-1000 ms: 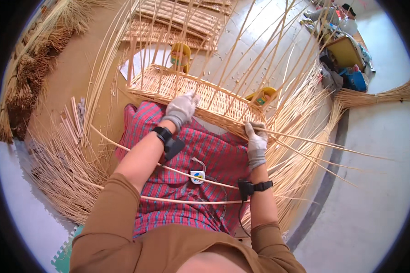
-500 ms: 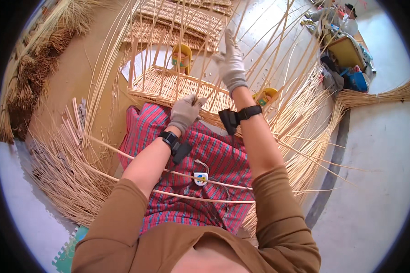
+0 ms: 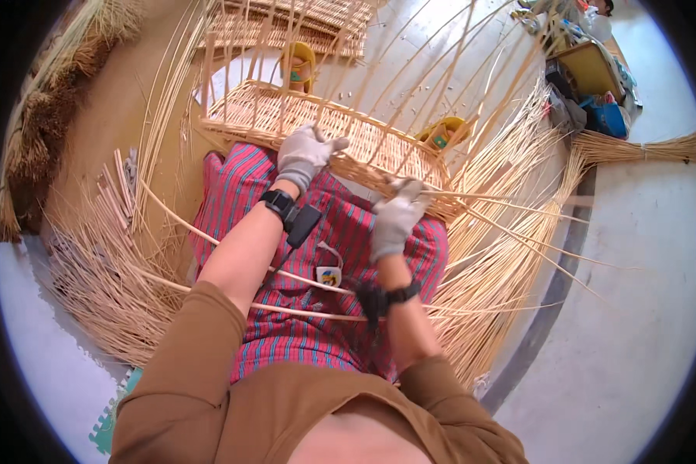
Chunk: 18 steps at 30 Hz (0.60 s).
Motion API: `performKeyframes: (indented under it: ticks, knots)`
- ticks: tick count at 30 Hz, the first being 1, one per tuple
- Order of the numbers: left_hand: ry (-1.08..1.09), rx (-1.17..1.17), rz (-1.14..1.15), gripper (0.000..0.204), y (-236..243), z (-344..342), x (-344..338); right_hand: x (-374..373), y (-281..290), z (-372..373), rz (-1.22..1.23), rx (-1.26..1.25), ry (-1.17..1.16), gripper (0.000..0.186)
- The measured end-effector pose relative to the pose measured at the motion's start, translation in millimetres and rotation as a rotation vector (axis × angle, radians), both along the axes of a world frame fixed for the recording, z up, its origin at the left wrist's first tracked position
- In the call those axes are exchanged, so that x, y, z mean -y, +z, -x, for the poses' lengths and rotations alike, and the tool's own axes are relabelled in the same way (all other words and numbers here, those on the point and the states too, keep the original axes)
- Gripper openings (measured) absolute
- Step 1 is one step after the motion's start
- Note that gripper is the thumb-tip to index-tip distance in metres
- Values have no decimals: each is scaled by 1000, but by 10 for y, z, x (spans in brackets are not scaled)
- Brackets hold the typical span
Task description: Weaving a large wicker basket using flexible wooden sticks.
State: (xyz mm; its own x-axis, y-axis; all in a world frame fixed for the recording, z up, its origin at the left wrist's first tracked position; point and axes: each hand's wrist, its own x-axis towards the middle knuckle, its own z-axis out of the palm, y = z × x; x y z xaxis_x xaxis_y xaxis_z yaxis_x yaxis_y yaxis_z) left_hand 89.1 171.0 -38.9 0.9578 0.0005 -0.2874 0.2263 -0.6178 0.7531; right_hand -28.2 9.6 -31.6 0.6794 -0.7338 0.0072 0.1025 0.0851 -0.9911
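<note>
A pale wicker basket, partly woven with tall upright stakes round its rim, leans at the far edge of my lap. My gloved left hand is closed over the middle of its near wall, the thumb pointing right. At the near right end, my gloved right hand is closed at the woven rim; its fingertips are slightly blurred, and long loose canes run out to the right from beside it. A red striped cloth covers my lap, and a small white tag-like object on a cord lies on it.
Woven panels are stacked beyond the basket. Two yellow containers stand near its far side. Bundles of cane lie on the floor at left and right. A blue bucket and a person sit at the far right.
My right hand has come down from above the basket to its near right edge and closed there. My left hand stays on the near wall, its grip turned slightly.
</note>
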Motion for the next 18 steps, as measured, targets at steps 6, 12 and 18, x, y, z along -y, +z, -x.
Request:
performKeyframes:
  ticks: [6,12,18]
  knots:
    - [133,127,218,43,226,84,-37,684,417,153,-270,-180,251,10]
    - [-559,72,-321,39,328,195,696,1547,200,487,-255,-182,101,12]
    - [-347,-493,463,61,163,20,698,1812,12,365,-21,-168,211,21]
